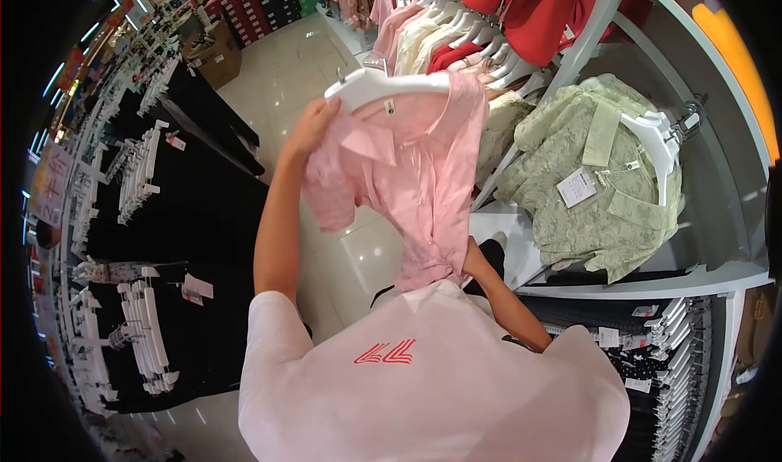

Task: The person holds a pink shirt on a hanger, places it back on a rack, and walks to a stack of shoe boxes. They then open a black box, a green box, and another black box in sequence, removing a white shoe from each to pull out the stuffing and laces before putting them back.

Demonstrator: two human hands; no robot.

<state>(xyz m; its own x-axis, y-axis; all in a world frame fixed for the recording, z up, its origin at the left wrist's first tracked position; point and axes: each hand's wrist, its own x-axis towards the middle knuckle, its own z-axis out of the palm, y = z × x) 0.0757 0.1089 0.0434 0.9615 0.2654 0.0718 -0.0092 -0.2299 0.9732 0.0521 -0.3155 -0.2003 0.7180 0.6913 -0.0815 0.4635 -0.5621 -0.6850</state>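
Note:
A pink short-sleeved blouse [419, 181] hangs in front of me on a white hanger [383, 87]. My left hand [312, 126] is closed on the hanger's left end and the blouse's shoulder. Lower down, my right hand [472, 258] is at the blouse's gathered hem, its fingers partly hidden by the fabric; it appears to grip the cloth there. The blouse has a collar and a small neck label, and its far shoulder has slid past the hanger's right end.
To the right, a green patterned blouse [595, 177] with a white tag hangs from a shelf unit. Pink, cream and red garments [456, 35] line a rail ahead. Black trousers [179, 201] hang on the left. A cardboard box [216, 55] stands on the tiled floor.

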